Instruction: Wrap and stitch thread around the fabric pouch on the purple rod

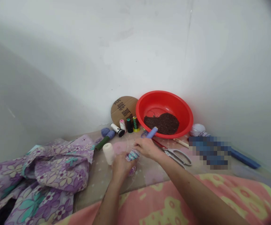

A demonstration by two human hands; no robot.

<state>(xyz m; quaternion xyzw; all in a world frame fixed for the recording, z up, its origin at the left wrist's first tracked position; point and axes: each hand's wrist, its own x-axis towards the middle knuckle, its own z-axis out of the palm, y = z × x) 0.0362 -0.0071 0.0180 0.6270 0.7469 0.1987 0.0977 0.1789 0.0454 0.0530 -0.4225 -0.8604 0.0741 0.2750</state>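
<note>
My left hand [121, 166] is closed around a small bundle of purple and teal floral fabric [132, 155] in front of me. Just above and to its right, my right hand [147, 148] has its fingers pinched together at the bundle's upper end; what lies between them is too small to make out. A white spool of thread [108, 153] stands upright right beside my left hand. Behind my right hand, a lilac roll [152, 132] leans by the basin's rim. Large scissors [176, 156] with grey handles lie to the right of my right hand.
A red basin [188, 120] holding dark grains stands against the wall, with a round cardboard piece [123, 109] behind. Several thread spools [129, 125] stand left of it. Crumpled floral cloth [60, 175] covers the left side; a pink and yellow blanket [163, 203] lies nearest me.
</note>
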